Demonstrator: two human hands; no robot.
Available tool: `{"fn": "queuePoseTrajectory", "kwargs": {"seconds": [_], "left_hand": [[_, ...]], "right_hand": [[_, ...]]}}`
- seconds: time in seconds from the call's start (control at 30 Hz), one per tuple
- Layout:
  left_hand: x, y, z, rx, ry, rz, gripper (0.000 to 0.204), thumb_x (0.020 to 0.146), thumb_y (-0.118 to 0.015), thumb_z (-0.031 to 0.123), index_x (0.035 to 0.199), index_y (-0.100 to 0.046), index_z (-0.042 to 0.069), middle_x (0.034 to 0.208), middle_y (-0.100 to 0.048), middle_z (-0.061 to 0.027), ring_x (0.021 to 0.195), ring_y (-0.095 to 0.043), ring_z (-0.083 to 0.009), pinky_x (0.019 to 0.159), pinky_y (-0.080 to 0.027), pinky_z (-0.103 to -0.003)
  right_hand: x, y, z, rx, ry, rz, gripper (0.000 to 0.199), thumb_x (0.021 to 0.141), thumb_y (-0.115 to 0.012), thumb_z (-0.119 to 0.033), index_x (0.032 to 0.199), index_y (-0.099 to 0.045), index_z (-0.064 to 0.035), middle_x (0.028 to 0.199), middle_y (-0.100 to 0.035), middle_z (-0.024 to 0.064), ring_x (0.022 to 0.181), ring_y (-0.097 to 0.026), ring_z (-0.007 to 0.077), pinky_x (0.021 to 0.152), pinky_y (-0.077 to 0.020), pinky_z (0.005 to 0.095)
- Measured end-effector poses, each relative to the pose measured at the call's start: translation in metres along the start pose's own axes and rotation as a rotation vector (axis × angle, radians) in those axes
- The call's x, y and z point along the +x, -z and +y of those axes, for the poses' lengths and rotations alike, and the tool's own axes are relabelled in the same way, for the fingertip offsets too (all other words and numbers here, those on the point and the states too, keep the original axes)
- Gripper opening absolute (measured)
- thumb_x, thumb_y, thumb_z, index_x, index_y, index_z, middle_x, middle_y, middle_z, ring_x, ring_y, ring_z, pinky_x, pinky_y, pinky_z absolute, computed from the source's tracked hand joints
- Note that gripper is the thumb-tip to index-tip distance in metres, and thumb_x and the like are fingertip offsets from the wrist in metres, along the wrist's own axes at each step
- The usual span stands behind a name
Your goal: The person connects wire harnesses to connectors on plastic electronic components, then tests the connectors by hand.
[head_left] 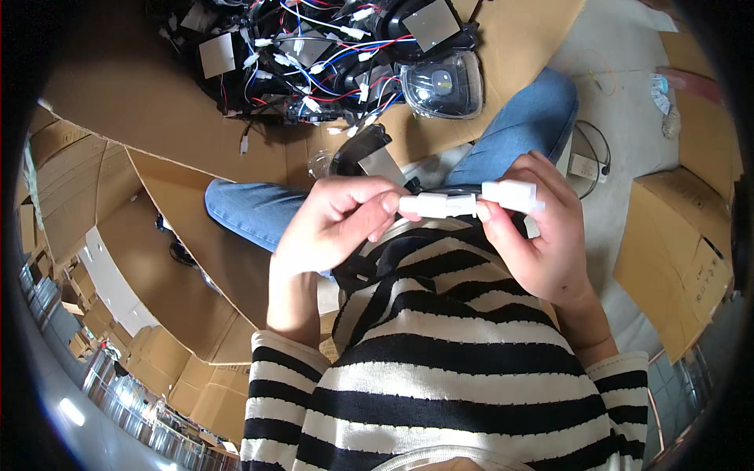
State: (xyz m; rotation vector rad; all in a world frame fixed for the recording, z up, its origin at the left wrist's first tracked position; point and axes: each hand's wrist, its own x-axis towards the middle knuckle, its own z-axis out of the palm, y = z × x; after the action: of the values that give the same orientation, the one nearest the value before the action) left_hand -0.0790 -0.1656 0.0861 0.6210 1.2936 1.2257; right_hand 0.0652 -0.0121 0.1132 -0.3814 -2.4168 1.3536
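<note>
My left hand (338, 220) pinches one end of a white plastic connector (440, 206) in front of my striped shirt. My right hand (534, 235) grips a second white connector block (510, 193) at the other end, and the two white pieces meet between my fingertips. A dark part (363, 149) with a grey square patch lies on my lap just beyond the hands, partly hidden by them.
A pile of black lamp housings with red, blue and white wires (314, 55) lies on flattened cardboard (118, 94) ahead. One clear-lensed lamp (441, 85) sits at its right edge. Cardboard boxes (675, 251) stand to the right, several more boxes to the left.
</note>
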Motion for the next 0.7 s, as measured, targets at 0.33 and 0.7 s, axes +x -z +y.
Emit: {"fn": "queuePoseTrajectory", "kwargs": {"seconds": [0.33,0.7], "left_hand": [[0.012,-0.001,0.0,0.015,-0.041,0.085,0.019,0.086,-0.044,0.009,0.094,-0.058,-0.001,0.061,-0.046,0.0025,0.055,-0.037,-0.003,0.049,-0.031,-0.017],[0.004,0.003,-0.012,-0.157,-0.192,0.209,0.024,0.082,-0.049,0.007,0.102,-0.054,-0.004,0.07,-0.053,-0.0021,0.066,-0.046,-0.0062,0.062,-0.037,-0.019]], "right_hand": [[0.002,-0.004,0.005,0.086,-0.173,0.041,0.008,0.07,-0.055,0.001,0.076,-0.051,-0.0008,0.072,-0.052,0.0092,0.062,-0.05,0.0198,0.055,-0.0382,0.0275],[-0.006,0.023,-0.005,0.33,-0.341,0.027,0.005,0.072,-0.052,0.003,0.073,-0.051,-0.0017,0.066,-0.046,0.0011,0.056,-0.039,0.0065,0.05,-0.0292,0.0184]]}}
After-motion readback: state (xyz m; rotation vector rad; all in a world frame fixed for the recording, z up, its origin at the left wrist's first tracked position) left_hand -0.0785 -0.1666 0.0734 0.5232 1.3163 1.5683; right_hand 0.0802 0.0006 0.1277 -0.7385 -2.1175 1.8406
